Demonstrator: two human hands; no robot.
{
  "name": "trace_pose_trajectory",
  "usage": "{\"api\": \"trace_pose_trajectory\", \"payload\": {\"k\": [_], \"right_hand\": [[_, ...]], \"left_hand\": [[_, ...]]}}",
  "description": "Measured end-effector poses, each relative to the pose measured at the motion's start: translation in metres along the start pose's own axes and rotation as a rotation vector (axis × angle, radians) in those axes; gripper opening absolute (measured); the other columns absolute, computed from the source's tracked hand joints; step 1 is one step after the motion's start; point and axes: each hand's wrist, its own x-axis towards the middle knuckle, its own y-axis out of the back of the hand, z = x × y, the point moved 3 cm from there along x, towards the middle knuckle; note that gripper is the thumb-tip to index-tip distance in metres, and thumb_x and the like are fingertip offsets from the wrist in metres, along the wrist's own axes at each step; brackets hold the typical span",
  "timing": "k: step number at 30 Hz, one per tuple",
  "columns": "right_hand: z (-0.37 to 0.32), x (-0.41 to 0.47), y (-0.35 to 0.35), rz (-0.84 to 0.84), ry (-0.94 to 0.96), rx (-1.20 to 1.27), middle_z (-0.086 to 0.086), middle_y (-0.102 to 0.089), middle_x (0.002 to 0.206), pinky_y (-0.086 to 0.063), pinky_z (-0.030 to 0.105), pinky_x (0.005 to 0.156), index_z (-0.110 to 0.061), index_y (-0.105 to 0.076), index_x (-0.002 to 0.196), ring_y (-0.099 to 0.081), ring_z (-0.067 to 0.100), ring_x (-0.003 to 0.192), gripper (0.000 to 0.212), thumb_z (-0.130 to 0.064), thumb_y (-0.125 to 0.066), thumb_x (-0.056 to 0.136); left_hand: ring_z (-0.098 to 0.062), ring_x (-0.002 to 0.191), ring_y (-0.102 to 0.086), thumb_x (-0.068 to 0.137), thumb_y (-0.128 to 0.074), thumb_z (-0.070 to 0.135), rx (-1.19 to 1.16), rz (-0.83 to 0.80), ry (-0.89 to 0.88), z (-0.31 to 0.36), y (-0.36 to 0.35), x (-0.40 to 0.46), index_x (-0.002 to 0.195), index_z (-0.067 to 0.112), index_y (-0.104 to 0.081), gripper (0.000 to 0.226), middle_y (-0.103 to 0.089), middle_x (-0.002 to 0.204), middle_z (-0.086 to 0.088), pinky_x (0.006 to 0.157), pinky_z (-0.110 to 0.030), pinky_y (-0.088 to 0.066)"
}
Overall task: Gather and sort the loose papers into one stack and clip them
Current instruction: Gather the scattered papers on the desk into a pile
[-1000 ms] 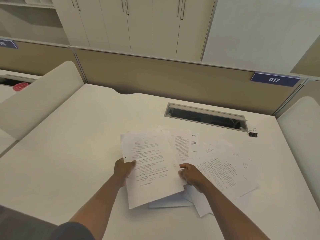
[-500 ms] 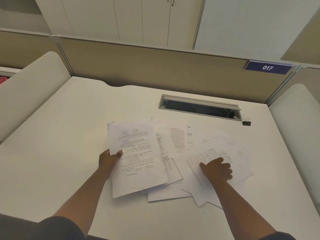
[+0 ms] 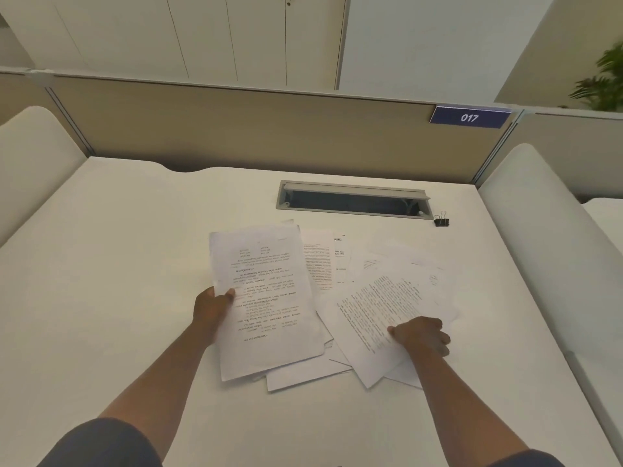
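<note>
Since half a second ago the right hand [image 3: 419, 337] has slid from flat on the right sheet [image 3: 377, 318] to its near edge and now pinches it, thumb on top; the left hand [image 3: 211, 306] keeps its grip on the left edge of the left sheet [image 3: 266, 298], thumb over the print; loose papers [image 3: 323, 264] lie fanned and overlapping between and under both, mid-desk [image 3: 118, 264]; a black clip [image 3: 441, 220] sits well apart at the far right, just beside the cable slot [image 3: 354, 199]; a 017 tag [image 3: 469, 117] hangs on the partition [image 3: 236, 126].
</note>
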Motion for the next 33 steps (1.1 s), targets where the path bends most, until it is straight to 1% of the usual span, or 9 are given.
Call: {"api": "trace_pose_trajectory", "payload": {"k": [2, 5, 7, 9, 14, 20, 22, 27, 33], "right_hand": [[0.003, -0.001, 0.001, -0.003, -0.014, 0.013, 0.020, -0.050, 0.124, -0.041, 0.035, 0.092, 0.006, -0.025, 0.135, -0.045, 0.030, 0.115, 0.101, -0.046, -0.080, 0.067], [0.008, 0.000, 0.000, -0.013, -0.027, 0.140, 0.026, -0.046, 0.124, -0.043, 0.036, 0.089, 0.007, -0.020, 0.136, -0.047, 0.033, 0.112, 0.099, -0.027, -0.083, 0.067], [0.012, 0.000, 0.003, 0.002, -0.024, 0.300, 0.030, -0.042, 0.127, -0.048, 0.041, 0.093, 0.005, -0.023, 0.133, -0.051, 0.039, 0.112, 0.085, -0.009, -0.079, 0.071], [0.016, 0.002, 0.009, 0.045, 0.039, 0.386, 0.032, -0.047, 0.126, -0.048, 0.043, 0.094, 0.005, -0.030, 0.127, -0.055, 0.043, 0.112, 0.063, 0.001, -0.069, 0.078], [0.023, 0.006, 0.023, 0.115, 0.307, 0.420, 0.020, -0.065, 0.118, -0.049, 0.043, 0.094, -0.001, -0.058, 0.116, -0.060, 0.038, 0.109, 0.027, -0.012, -0.054, 0.092], [0.011, 0.004, 0.047, 0.126, 0.499, 0.521, 0.017, -0.062, 0.124, -0.045, 0.038, 0.093, -0.004, -0.055, 0.116, -0.058, 0.037, 0.110, 0.023, -0.011, -0.044, 0.098], [0.002, 0.001, 0.052, 0.110, 0.581, 0.522, 0.016, -0.062, 0.124, -0.044, 0.036, 0.094, -0.003, -0.056, 0.116, -0.058, 0.037, 0.112, 0.022, -0.011, -0.044, 0.098], [-0.030, -0.007, 0.043, -0.081, 0.769, 0.438, 0.012, -0.064, 0.122, -0.042, 0.030, 0.088, -0.007, -0.058, 0.119, -0.059, 0.030, 0.110, 0.027, -0.014, -0.047, 0.096], [-0.057, -0.031, 0.014, -0.326, 0.794, 0.465, 0.004, -0.062, 0.119, -0.044, 0.031, 0.086, -0.013, -0.059, 0.121, -0.058, 0.024, 0.104, 0.029, -0.016, -0.046, 0.095]], "left_hand": [[-0.035, 0.092, -0.069, 0.089, -0.066, 0.017, 0.008, 0.010, 0.003, 0.000, -0.001, 0.000, 0.105, 0.009, -0.065, 0.018, -0.071, 0.107, -0.014, 0.087, -0.053, -0.055], [-0.035, 0.090, -0.070, 0.088, -0.068, 0.020, 0.021, 0.024, -0.012, 0.003, -0.009, -0.002, 0.097, 0.013, -0.066, 0.011, -0.072, 0.102, -0.012, 0.086, -0.052, -0.056], [-0.035, 0.089, -0.070, 0.089, -0.068, 0.021, 0.014, 0.021, -0.025, 0.005, -0.014, -0.004, 0.096, 0.014, -0.066, 0.010, -0.073, 0.101, -0.011, 0.086, -0.051, -0.056], [-0.033, 0.087, -0.069, 0.090, -0.067, 0.021, 0.018, 0.021, -0.043, 0.007, -0.019, -0.005, 0.098, 0.013, -0.066, 0.011, -0.072, 0.100, -0.010, 0.085, -0.048, -0.056], [-0.034, 0.091, -0.069, 0.092, -0.063, 0.024, 0.042, 0.002, -0.051, 0.009, -0.028, -0.008, 0.102, 0.014, -0.067, 0.015, -0.072, 0.104, -0.010, 0.088, -0.052, -0.055], [-0.024, 0.077, -0.066, 0.098, -0.052, 0.015, -0.007, -0.085, -0.055, 0.021, -0.047, -0.020, 0.102, 0.011, -0.065, 0.014, -0.070, 0.095, -0.007, 0.073, -0.035, -0.054], [-0.026, 0.082, -0.069, 0.098, -0.053, 0.016, -0.033, -0.152, -0.054, 0.026, -0.054, -0.024, 0.104, 0.011, -0.067, 0.016, -0.072, 0.096, -0.005, 0.077, -0.039, -0.056], [-0.026, 0.084, -0.073, 0.097, -0.055, 0.015, -0.124, -0.243, -0.004, 0.032, -0.073, -0.032, 0.096, 0.012, -0.070, 0.016, -0.077, 0.095, -0.006, 0.085, -0.045, -0.055], [-0.030, 0.095, -0.071, 0.095, -0.058, 0.015, -0.182, -0.261, 0.082, 0.026, -0.075, -0.042, 0.112, 0.010, -0.066, 0.019, -0.076, 0.104, -0.008, 0.085, -0.049, -0.056]]}}
